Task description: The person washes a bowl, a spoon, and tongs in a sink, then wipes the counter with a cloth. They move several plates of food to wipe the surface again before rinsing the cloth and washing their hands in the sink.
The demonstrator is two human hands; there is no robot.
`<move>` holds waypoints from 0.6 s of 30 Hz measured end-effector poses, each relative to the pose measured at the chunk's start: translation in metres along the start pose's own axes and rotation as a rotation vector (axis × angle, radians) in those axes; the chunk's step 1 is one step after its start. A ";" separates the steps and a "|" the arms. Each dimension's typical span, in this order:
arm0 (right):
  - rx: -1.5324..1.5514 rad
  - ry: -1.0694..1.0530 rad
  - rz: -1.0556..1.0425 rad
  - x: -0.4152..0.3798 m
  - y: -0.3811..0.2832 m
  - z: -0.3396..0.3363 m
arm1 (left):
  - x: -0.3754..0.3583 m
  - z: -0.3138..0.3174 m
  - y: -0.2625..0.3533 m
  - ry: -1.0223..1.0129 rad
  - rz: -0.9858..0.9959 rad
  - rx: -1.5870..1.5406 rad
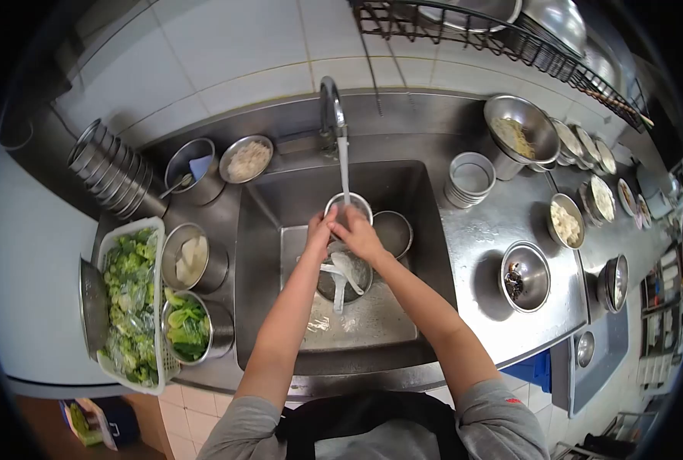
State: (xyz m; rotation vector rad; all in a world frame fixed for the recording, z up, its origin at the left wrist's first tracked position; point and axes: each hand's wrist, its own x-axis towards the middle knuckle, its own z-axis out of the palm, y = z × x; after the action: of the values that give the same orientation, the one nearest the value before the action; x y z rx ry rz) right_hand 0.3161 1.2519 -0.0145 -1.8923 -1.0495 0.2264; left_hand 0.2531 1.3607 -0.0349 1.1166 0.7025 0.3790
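Sink (280, 307) is taking up frame centre; water is being run from the faucet (331, 103) at 12 o'clock. Vegetable basket (131, 307) is sitting at 9 o'clock of the sink, with two steel pots (196, 295) just beside it. Small steel bowl (348, 205) is being held under the stream, at 12 o'clock of a larger bowl (345, 272) on the sink floor. Left hand (320, 230) and right hand (359, 234) are being kept together under the water, fingers curled; what is being gripped cannot be told. Serving bowls (525, 276) are lining the counter at 3 o'clock.
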 end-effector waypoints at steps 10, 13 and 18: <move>0.005 0.085 0.082 0.017 0.002 -0.015 | -0.008 -0.013 -0.014 0.043 -0.158 -0.107; 0.167 0.220 0.044 0.033 0.015 -0.010 | -0.007 -0.023 -0.030 0.013 -0.216 -0.211; -0.309 0.205 -0.131 0.031 -0.006 -0.038 | -0.004 -0.015 -0.040 -0.108 -0.314 -0.626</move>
State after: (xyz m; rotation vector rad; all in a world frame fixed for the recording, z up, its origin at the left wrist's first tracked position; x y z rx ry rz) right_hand 0.3522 1.2516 0.0195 -2.0581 -1.1092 -0.2138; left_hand 0.2374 1.3519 -0.0738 0.4216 0.5925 0.2406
